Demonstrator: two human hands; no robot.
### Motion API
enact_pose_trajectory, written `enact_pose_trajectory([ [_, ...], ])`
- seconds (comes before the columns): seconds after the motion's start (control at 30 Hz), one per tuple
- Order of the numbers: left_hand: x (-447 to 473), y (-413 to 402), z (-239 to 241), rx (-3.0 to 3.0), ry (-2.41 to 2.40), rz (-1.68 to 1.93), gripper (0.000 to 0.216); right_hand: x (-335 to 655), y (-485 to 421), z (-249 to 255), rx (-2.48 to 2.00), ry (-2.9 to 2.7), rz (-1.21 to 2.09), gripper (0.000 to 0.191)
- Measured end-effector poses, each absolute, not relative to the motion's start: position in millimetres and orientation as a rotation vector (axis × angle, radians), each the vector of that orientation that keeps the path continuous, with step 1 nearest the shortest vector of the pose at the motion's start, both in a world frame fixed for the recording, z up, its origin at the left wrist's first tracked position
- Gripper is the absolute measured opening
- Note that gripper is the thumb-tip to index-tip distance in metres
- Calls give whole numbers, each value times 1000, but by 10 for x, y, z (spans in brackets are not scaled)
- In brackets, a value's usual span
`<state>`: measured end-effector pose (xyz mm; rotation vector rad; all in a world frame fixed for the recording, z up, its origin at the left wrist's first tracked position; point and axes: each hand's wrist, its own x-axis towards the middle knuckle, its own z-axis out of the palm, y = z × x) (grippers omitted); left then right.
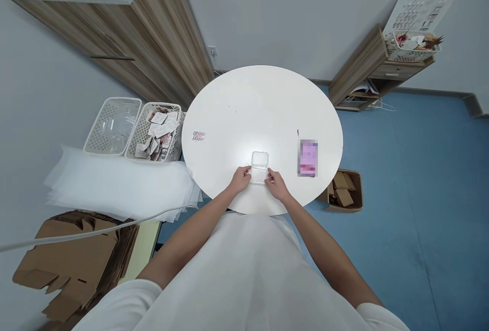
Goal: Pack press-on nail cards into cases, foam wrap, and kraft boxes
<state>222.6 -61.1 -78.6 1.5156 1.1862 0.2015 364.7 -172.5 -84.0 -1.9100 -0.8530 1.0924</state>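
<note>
A small transparent plastic box (259, 174) lies on the white oval table (263, 97) near its front edge. Its hinged lid is raised and leans away from me, and I see nothing inside. My left hand (240, 178) grips the left side of the box between thumb and fingers. On the opposite side, my right hand (276, 184) holds the box the same way. To the right lies a pink-purple blurred rectangle (307, 158), its kind unreadable. A small printed card (198, 136) rests at the table's left.
Left of the table stand a white basket of printed cards (164, 137) and another with transparent plastic containers (116, 125). White sheets (122, 181) and flattened cardboard boxes (76, 254) are stacked nearer me. A carton of small brown boxes (359, 193) sits on the floor at right.
</note>
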Motion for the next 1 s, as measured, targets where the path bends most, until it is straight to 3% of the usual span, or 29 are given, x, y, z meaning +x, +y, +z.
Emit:
enact_pose_trajectory([
  [0.23, 2294, -605, -792, 1576, 1086, 148, 11, 3639, -1679, -933, -1931, -881, 1121, 39],
  [0.57, 2191, -738, -860, 1459, 1278, 227, 45, 3699, -1836, -922, -1783, -585, 1256, 59],
  [1.0, 2244, -873, -920, 1290, 1274, 309, 47, 3779, -1890, -910, -1651, -537, 1346, 56],
])
